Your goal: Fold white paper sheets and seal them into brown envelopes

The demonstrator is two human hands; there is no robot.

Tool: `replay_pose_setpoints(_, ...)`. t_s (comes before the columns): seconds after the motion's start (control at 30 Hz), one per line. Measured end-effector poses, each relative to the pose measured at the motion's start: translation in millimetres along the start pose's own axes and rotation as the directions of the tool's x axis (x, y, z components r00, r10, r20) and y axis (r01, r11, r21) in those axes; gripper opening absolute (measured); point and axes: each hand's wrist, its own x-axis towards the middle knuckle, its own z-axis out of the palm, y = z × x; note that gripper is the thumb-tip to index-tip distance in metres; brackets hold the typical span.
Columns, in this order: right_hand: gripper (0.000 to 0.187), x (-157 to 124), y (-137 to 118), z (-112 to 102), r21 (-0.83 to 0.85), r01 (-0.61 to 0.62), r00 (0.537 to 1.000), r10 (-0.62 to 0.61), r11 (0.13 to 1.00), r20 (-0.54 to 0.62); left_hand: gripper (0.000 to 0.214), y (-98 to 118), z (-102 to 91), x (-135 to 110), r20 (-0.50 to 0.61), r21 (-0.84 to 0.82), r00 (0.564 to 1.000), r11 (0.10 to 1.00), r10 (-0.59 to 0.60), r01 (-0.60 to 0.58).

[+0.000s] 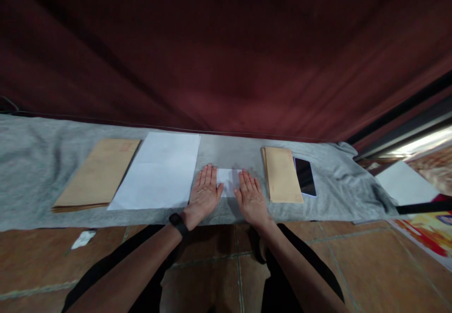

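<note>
Between my two hands lies a small white folded sheet of paper (228,182) on the grey cloth. My left hand (204,189) rests flat over its left end, fingers stretched out, near the edge of a stack of large white paper (158,172). My right hand (250,195) lies flat over the right end of the sheet, fingers straight. Parts of the sheet are hidden under both palms. To the right sits a small stack of brown envelopes (283,174); at the far left is a stack of larger brown envelopes (100,172).
A smartphone (305,176) lies beside the small envelopes. Grey cloth (28,162) covers the long narrow surface, and a dark red curtain (226,68) hangs behind it. A crumpled white scrap (83,239) lies on the tiled floor (205,284). Dark bars stand at the right.
</note>
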Motion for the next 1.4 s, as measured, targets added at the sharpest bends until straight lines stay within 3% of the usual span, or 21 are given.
replay_pose_setpoints(0.1,0.059,-8,-13,2,0.037,0.076,0.997,-0.077,0.996,0.029,0.066,0,-0.3,0,0.004,-0.009,1.0,1.0,0.0,0.0)
replay_pose_setpoints(0.23,0.06,-18,-19,8,0.033,0.076,0.997,-0.076,0.997,0.021,0.066,0,0.0,-1,-0.009,-0.024,1.0,1.0,0.003,-0.003)
replay_pose_setpoints(0.6,0.065,-29,-1,10,-0.037,0.1,0.991,-0.103,0.994,-0.08,0.067,3,-6.6,1,0.082,0.04,0.996,0.999,-0.036,0.033)
replay_pose_setpoints(0.77,0.065,-32,4,7,-0.042,0.098,0.992,-0.101,0.994,-0.073,0.068,4,-9.2,1,0.096,0.052,0.994,0.998,-0.042,0.037)
replay_pose_setpoints(1.4,0.067,-43,16,4,-0.064,0.086,0.99,-0.093,0.994,-0.109,0.065,-2,-3.0,0,0.036,-0.017,0.999,1.0,-0.016,0.016)
